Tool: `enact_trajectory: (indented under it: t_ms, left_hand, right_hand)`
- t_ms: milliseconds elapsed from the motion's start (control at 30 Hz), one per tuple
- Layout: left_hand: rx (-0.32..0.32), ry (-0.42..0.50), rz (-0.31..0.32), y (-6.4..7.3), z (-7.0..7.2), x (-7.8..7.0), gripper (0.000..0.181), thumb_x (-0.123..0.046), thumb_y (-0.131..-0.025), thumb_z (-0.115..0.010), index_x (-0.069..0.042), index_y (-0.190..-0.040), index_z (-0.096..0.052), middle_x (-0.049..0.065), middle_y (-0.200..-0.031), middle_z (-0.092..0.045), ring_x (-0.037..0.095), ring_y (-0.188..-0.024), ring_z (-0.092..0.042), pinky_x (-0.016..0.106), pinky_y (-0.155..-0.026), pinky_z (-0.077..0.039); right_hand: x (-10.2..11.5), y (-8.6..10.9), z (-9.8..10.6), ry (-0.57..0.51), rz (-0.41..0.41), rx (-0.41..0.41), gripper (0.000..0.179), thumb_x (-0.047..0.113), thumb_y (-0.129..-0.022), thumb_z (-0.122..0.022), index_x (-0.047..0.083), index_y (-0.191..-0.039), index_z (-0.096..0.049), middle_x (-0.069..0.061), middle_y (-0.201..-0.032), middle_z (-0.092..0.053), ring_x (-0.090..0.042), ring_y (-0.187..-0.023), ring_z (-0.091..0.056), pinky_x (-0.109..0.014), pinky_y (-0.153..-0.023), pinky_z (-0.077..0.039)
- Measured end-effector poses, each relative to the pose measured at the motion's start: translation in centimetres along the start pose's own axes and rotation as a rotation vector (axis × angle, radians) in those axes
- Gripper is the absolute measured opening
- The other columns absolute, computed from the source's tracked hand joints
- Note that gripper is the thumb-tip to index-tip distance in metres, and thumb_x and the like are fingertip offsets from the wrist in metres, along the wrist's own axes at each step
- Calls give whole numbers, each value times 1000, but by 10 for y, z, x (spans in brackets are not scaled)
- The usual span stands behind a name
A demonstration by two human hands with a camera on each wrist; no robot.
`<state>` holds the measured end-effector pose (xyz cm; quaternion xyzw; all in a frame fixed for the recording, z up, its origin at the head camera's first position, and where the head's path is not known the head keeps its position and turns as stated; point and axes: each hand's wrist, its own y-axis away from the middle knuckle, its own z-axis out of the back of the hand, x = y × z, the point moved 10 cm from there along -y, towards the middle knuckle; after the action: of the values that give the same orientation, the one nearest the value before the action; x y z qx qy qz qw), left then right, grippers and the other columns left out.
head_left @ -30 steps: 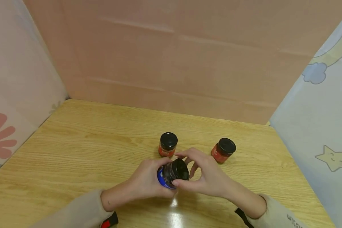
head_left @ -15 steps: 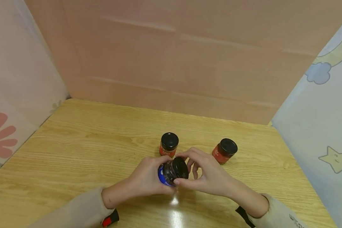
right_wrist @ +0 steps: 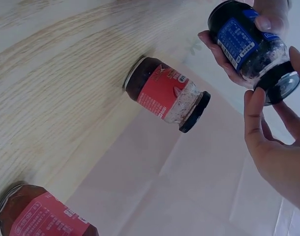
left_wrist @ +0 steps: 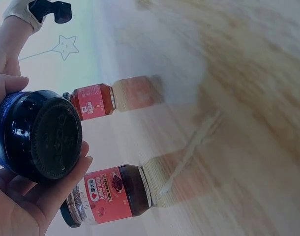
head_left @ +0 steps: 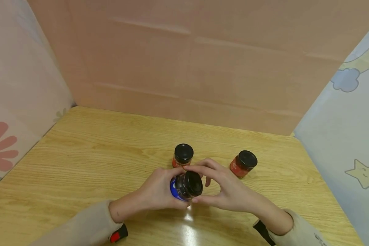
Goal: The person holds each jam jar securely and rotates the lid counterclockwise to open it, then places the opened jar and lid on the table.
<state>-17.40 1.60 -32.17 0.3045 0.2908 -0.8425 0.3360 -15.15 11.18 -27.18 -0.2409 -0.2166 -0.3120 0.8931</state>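
Note:
Above the table, my left hand (head_left: 158, 191) grips a blue-labelled glass jar (head_left: 180, 188) round its body. The jar is tilted, its black lid (head_left: 194, 183) facing up and right. My right hand (head_left: 226, 188) holds this lid between thumb and fingers, as the right wrist view shows with the lid (right_wrist: 275, 81) at its fingertips. The jar's dark base (left_wrist: 56, 137) faces the left wrist camera. Just behind the hands stands a red-labelled jar (head_left: 183, 154) with a black lid, partly covered by them. A second red-labelled jar (head_left: 243, 164) stands farther right, behind my right hand.
The wooden table (head_left: 110, 147) reaches back to a plain pinkish-brown sheet (head_left: 184, 75). Patterned panels close off both sides, a flower (head_left: 0, 147) on the left one and a star (head_left: 363, 174) on the right one. Dark straps show at both cuffs.
My right index finger has shifted left along the lid's far edge, and the thumb has slid slightly right and down on its near edge. The left hand keeps its hold; the two red-labelled jars stay standing.

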Motion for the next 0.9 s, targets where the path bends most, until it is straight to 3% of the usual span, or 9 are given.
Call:
enact_trajectory:
  t_ms: [200,300,467,633,767,900]
  left_hand:
    - [7,14,20,0,-3,0,60,-30,-64,-86,-15,-117,-62,-4,-98,-70,3,-86,-65,18,-73,-52]
    - [5,37,26,2,-5,-1,56,-30,-64,-86,-14,-112,-62,-5,-95,-70,2,-83,-65,17,-71,-52]
    - [-2,32,23,-1,-5,-4,48,-32,-65,-86,-15,-103,-62,-6,-89,-69,0,-78,-64,16,-68,-51]
    - [-20,-19,48,-2,-1,-3,49,-32,-63,-87,-17,-101,-62,-7,-88,-68,2,-78,-64,18,-68,-51]
    - [-22,-33,52,0,-1,-3,49,-30,-62,-87,-17,-102,-62,-8,-89,-68,1,-78,-64,16,-68,-51]
    - [-17,-29,45,0,0,-2,51,-29,-63,-86,-16,-106,-62,-6,-91,-69,2,-80,-65,16,-69,-51]
  right_hand:
    - [3,2,-4,-3,7,68,66,23,-81,-77,23,-141,-48,1,-132,-50,-13,-109,-52,-23,-76,-50]
    - [3,3,-1,-19,-24,44,73,26,-80,-78,23,-144,-43,2,-133,-51,-14,-111,-53,-25,-77,-51]
    - [-6,2,15,-23,-167,-110,71,32,-76,-81,20,-139,-49,3,-120,-61,-10,-94,-61,-24,-70,-53]
    - [-18,-2,8,-34,-310,-84,52,40,-78,-78,17,-122,-62,3,-103,-65,-3,-74,-61,-21,-59,-52]
    - [-18,-5,0,-4,-304,-45,44,44,-78,-76,16,-111,-67,6,-90,-63,0,-68,-58,-20,-56,-50]
    - [-14,-7,-1,22,-266,-26,45,46,-77,-77,19,-112,-66,11,-89,-62,0,-70,-57,-19,-58,-50]
